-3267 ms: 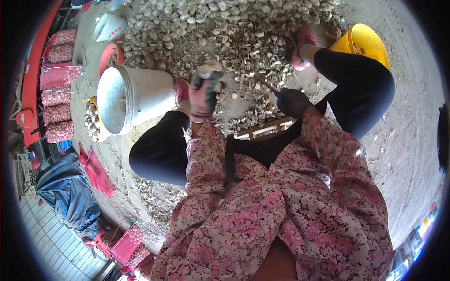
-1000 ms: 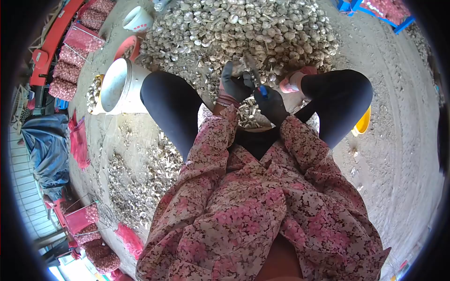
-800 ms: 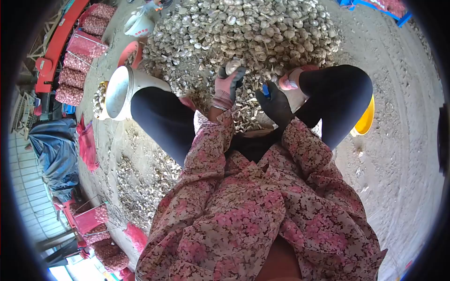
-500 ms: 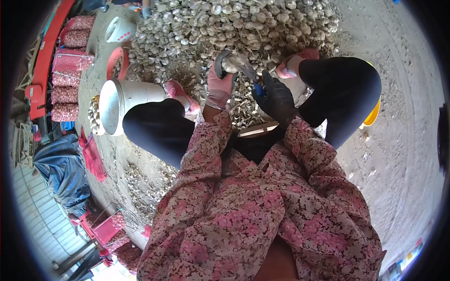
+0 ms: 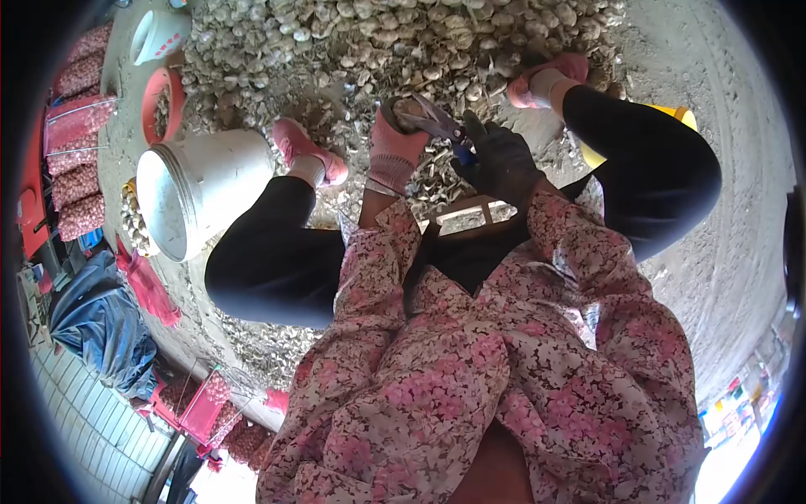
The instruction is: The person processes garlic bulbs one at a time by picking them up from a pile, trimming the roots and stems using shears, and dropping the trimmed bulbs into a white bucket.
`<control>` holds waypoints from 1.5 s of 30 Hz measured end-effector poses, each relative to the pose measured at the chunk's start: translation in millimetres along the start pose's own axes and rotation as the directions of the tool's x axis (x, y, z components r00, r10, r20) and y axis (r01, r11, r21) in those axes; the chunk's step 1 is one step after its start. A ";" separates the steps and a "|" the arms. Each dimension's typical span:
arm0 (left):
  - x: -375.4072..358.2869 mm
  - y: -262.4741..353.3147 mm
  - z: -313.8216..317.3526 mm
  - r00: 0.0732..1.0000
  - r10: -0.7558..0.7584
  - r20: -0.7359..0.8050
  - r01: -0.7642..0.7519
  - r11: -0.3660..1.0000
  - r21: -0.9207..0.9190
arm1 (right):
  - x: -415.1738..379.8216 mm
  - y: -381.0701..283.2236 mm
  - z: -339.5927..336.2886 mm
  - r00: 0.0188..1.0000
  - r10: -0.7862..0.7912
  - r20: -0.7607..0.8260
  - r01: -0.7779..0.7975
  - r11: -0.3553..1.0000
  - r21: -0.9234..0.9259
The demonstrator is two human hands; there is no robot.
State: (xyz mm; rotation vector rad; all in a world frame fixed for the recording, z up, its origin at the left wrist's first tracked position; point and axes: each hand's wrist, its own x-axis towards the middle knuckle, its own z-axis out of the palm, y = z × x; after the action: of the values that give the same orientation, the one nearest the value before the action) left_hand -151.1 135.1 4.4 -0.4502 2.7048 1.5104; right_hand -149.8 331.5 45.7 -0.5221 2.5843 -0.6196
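My left hand (image 5: pixel 395 153), in a pink glove with a grey palm, is closed around a garlic bulb (image 5: pixel 409 115). From the other side my right hand (image 5: pixel 506 166), in a dark glove, grips pruning shears (image 5: pixel 453 132) with blue on the handles. The blades point left and reach right to the bulb, overlapping it in this view. Both hands are in front of me between my knees, above garlic scraps (image 5: pixel 432 181) scattered on the ground. Beyond them spreads a large heap of garlic bulbs (image 5: pixel 378 38).
A big white bucket (image 5: pixel 201 189) stands left of my legs, with a red tub (image 5: pixel 164 105) and another white bucket (image 5: pixel 159 38) farther off. Behind my right knee shows a yellow bucket (image 5: pixel 594 155). Filled red mesh sacks (image 5: pixel 80 151) are stacked at far left.
The shears' blades have come closer over the bulb in my left hand. My view has shifted, so the heap sits higher and the white bucket looks larger. My right knee has moved outward.
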 end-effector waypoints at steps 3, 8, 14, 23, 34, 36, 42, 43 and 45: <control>5.1 -3.8 -5.4 0.995 -0.094 0.020 0.095 0.995 -0.044 | 6.7 1.4 14.0 0.999 -0.037 0.010 0.036 0.999 0.039; 6.5 -13.9 0.8 0.978 -0.117 0.170 0.097 0.988 0.120 | 11.5 17.9 35.3 0.999 0.013 0.048 -0.014 1.000 0.019; 6.7 -47.8 4.1 0.965 -0.134 0.226 0.150 0.987 -0.053 | 15.7 31.0 48.0 0.995 -0.025 0.094 0.021 0.999 0.042; -18.8 -71.1 -13.8 0.918 -0.090 0.387 0.224 0.921 -0.317 | 34.2 45.4 86.5 0.993 0.117 0.012 -0.117 0.983 0.141; 18.7 -34.4 -277.4 0.730 0.671 -0.131 -0.344 0.526 0.778 | 23.0 38.4 93.5 0.968 0.239 0.078 -0.251 0.899 0.359; 27.6 -46.7 -346.4 0.744 0.520 -0.420 -0.205 0.776 0.597 | 29.2 41.1 95.4 0.940 0.317 0.126 -0.338 0.810 0.479; 73.2 -218.0 -525.8 0.222 0.189 -0.957 0.965 0.098 0.243 | 46.1 58.1 104.2 0.868 0.448 0.212 -0.432 0.474 0.767; 71.6 -189.8 -504.0 0.315 0.269 -0.910 0.885 0.262 0.384 | 48.5 57.1 98.8 0.808 0.488 0.330 -0.503 0.280 0.818; 63.6 -159.8 -475.0 0.430 0.444 -0.786 0.606 0.504 0.615 | 50.1 61.4 101.4 0.769 0.539 0.344 -0.477 0.125 0.870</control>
State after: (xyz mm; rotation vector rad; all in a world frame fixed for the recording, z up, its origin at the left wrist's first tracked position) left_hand -110.2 -355.9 115.8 -1.6674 3.4155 -0.7155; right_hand -158.2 326.0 -82.6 0.7972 1.6864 -1.6551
